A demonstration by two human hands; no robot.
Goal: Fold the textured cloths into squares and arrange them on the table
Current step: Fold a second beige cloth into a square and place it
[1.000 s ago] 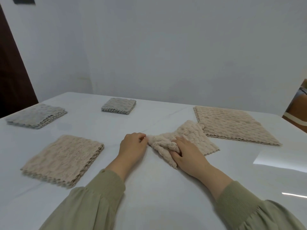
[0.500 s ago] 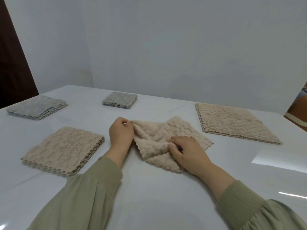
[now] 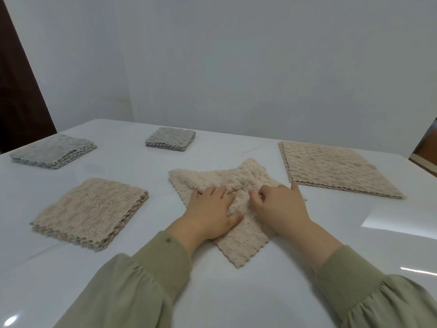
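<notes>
A beige textured cloth (image 3: 238, 245) lies spread and wrinkled at the middle of the white table (image 3: 236, 292). My left hand (image 3: 212, 214) rests flat on its left half with fingers spread. My right hand (image 3: 281, 207) lies on its right half, its fingers bent down into the fabric and one finger pointing up. A stack of folded beige cloths (image 3: 89, 211) sits to the left. A stack of larger beige cloths (image 3: 335, 169) lies unfolded at the right.
Two stacks of folded grey cloths stand further back: a wide one (image 3: 54, 150) at the far left and a small square one (image 3: 170, 139) at the back middle. A white wall rises behind the table. Bright reflections mark the table's right side.
The bunched cloth has been pulled open and spread out over the table. My left hand let go of its corner and now lies flat on it; my right hand shifted further onto the cloth.
</notes>
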